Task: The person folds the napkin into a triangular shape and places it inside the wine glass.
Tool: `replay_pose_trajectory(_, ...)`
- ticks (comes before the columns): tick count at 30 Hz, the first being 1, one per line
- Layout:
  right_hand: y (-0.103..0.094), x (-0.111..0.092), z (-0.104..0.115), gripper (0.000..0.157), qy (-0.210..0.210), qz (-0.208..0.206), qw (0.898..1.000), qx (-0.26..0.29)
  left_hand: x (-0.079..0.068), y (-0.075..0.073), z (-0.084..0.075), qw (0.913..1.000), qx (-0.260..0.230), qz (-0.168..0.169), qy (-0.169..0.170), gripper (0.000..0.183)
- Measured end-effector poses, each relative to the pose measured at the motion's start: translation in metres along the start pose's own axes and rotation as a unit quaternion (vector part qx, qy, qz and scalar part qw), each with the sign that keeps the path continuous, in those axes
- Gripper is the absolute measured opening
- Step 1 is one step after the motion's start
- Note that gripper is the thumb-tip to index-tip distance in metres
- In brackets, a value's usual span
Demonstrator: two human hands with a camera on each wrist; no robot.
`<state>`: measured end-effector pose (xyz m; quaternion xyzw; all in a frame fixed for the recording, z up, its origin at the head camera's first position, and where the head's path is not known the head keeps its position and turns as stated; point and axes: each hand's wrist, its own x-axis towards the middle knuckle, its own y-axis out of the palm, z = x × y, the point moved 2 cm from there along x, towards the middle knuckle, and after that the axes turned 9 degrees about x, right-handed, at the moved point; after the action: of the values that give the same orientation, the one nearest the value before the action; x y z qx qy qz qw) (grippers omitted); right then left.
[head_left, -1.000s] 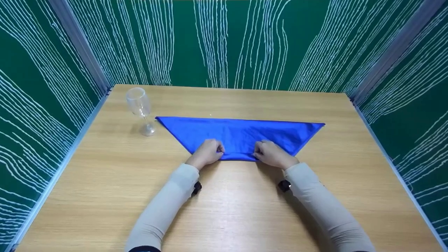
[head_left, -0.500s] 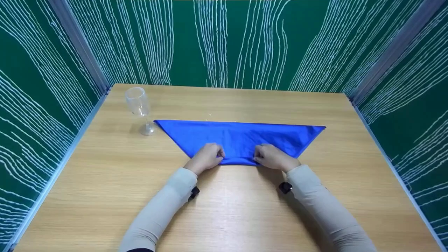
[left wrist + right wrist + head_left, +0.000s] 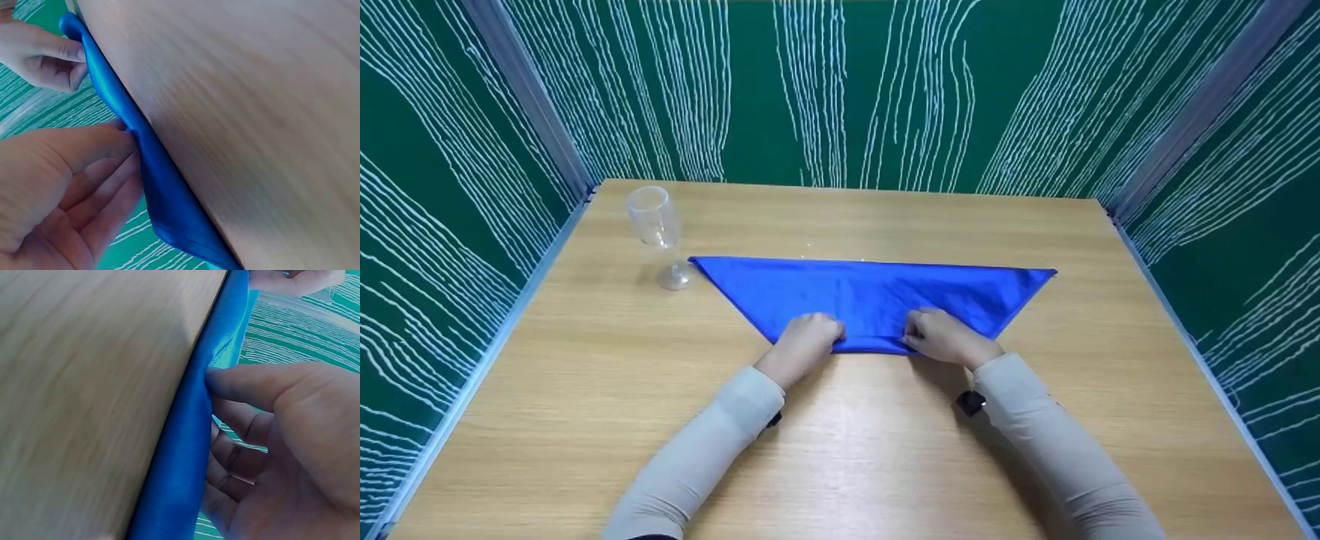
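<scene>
A shiny blue cloth napkin (image 3: 859, 296) lies on the table as a wide trapezoid, its long edge at the far side. A narrow folded band runs along its short near edge. At the left part of that band my left hand (image 3: 804, 343) pinches the fabric, thumb and forefinger meeting at the edge in the left wrist view. My right hand (image 3: 949, 336) pinches the same band farther right. In the right wrist view its thumb (image 3: 242, 382) presses the blue roll (image 3: 180, 461), with the other fingers curled behind it.
A clear stemmed wine glass (image 3: 658, 225) stands upright close to the napkin's far left corner. The wooden table (image 3: 855, 450) is bounded by green walls (image 3: 757, 90) with white wavy lines at the back and both sides.
The napkin and both hands have shifted slightly toward the body. Most recently my left hand has turned a little at the near edge, while my right hand has stayed in place.
</scene>
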<state>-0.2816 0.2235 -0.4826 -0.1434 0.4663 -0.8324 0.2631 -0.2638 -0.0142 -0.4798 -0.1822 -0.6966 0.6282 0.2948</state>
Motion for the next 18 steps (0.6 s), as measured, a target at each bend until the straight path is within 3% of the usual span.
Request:
replay_pose_trajectory(7,0.003,-0.001,-0.003,0.008,-0.025,-0.016,1.0,0.006,0.0,0.004,0.004,0.9965,-0.056,0.054,-0.033,0.03)
replay_pose_trajectory(12,0.003,-0.003,-0.003,0.005,-0.085,-0.045,0.995,-0.014,-0.001,0.004,0.006,0.9953,-0.075,0.052,-0.034,0.032)
replay_pose_trajectory(18,0.002,-0.008,0.007,0.003,-0.12,-0.069,0.985,-0.104,0.0,0.004,0.007,0.9954,-0.078,0.046,-0.032,0.034)
